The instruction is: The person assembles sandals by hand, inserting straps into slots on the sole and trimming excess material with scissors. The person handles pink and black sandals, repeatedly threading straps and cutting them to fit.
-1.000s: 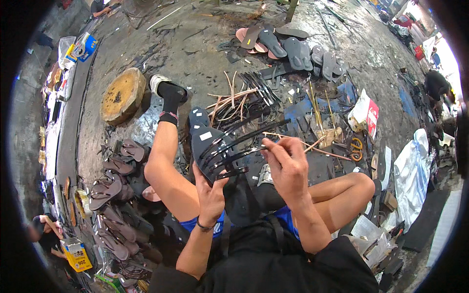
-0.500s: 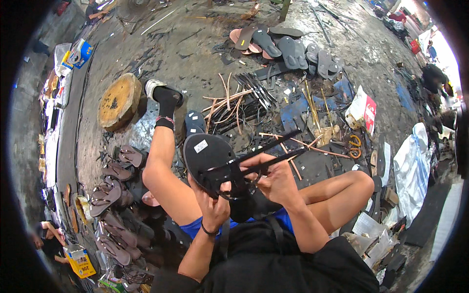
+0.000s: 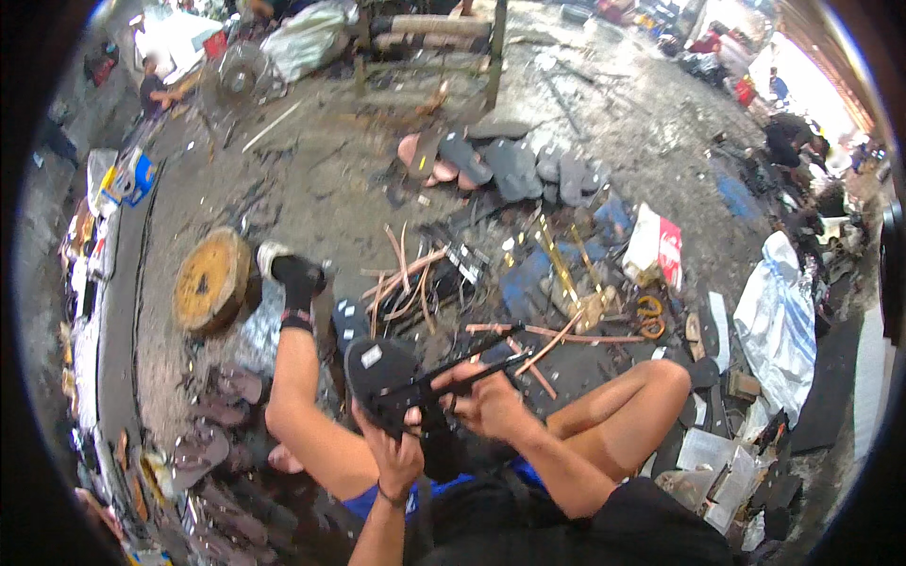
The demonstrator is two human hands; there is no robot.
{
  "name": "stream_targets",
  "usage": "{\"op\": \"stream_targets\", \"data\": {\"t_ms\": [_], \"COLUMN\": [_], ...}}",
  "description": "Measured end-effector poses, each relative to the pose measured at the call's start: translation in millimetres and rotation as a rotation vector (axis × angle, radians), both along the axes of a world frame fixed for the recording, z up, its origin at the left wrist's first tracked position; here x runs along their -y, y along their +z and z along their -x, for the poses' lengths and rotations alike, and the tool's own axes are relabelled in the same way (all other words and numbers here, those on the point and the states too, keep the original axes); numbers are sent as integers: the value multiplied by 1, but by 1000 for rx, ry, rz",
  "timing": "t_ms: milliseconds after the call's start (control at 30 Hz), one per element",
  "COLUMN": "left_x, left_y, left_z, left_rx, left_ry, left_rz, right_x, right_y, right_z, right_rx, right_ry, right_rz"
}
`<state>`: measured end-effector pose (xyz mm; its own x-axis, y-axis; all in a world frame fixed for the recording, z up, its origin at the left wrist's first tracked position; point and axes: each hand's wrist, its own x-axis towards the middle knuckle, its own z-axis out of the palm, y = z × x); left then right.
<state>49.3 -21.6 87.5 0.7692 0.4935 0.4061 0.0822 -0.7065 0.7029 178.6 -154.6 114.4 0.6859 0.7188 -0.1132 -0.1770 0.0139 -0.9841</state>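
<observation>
A black sandal [image 3: 371,379] with a small white sticker on its sole is held over my lap. My left hand [image 3: 394,460] is closed round its near side, with the thumb up by the straps. Close beside it, my right hand [image 3: 483,404] pinches the dark straps [image 3: 486,357], whose loose ends stick out to the right past the fingers. Motion blur hides how the straps run between my fingers. Just beyond the sandal a dark sole with white stickers [image 3: 351,321] lies on the floor.
Tan and black strips [image 3: 415,274] lie ahead, with a pile of soles [image 3: 514,168] farther off. A round wooden block [image 3: 211,281] stands at left, above finished sandals [image 3: 200,453]. Orange-handled scissors [image 3: 650,318] and a white sack [image 3: 776,325] are at right. Other people sit far off.
The view has tilted up, so the scene sits lower and more of the far floor shows. Both hands still hold the sandal and its straps.
</observation>
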Motion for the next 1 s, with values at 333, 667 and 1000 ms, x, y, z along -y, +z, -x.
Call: {"op": "stream_targets", "data": {"t_ms": [333,667,1000], "left_x": [-3,1,12], "left_y": [10,-9,-22], "left_z": [1,34,40], "left_rx": [20,-141,-186], "left_ry": [34,-195,-207], "left_rz": [295,-136,-206], "right_x": [18,5,8], "right_y": [33,32,23], "right_z": [-18,10,11], "right_rx": [1196,46,626], "right_ry": [-545,-233,-311], "right_rz": [187,-105,-112]}}
